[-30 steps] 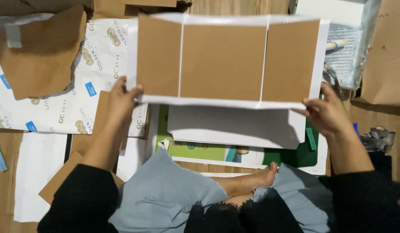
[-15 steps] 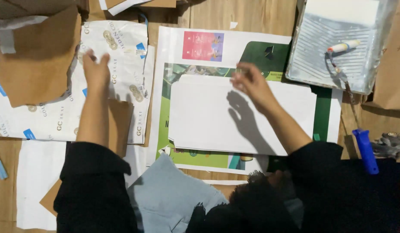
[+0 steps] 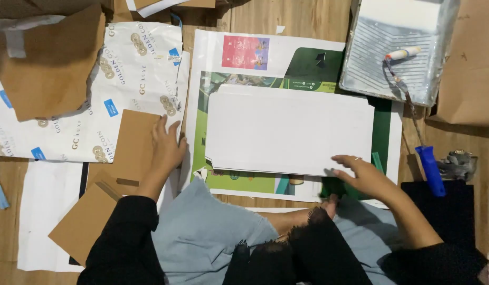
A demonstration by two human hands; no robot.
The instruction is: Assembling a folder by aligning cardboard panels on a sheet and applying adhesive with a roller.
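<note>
White card sheet [image 3: 289, 129] lies flat on a green printed poster [image 3: 244, 182], floor level. Right hand [image 3: 363, 174] rests open on the sheet's lower right edge, fingertips pressing, nothing grasped. Left hand [image 3: 165, 145] lies flat and open on a brown cardboard piece [image 3: 131, 145] beside it. Risk: one-point pressure could let the sheet skew on the glossy poster. Paint tray [image 3: 400, 50] and roller [image 3: 413, 113] sit close; a smear looks possible.

The white card [image 3: 289, 129] looks smooth and matt. The poster [image 3: 244, 182] under it is shiny paper. The floor [image 3: 302, 18] is wood. The paint tray [image 3: 397, 47] looks shiny.
</note>
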